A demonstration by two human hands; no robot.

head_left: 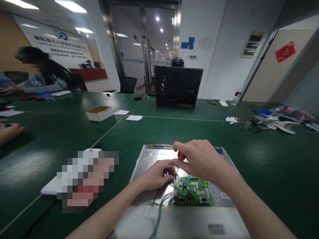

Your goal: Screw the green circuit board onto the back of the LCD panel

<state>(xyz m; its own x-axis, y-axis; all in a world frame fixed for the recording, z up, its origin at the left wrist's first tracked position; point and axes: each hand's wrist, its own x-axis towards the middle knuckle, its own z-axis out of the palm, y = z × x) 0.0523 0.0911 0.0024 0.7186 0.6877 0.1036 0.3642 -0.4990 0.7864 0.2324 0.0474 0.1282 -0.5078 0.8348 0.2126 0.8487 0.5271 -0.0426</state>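
A silver metal panel lies flat on the green table in front of me. A green circuit board sits on it, with grey and black cables running off its left side. My right hand grips a screwdriver with a red-orange handle, its tip pointing down at the board's upper left corner. My left hand rests on the panel just left of that corner, fingers pinched near the tip.
A black monitor housing stands at mid-table. A small open cardboard box and paper slips lie to the left. Loose parts and plastic bags are at far right. Another person's hand rests at the left edge; a person sits far left.
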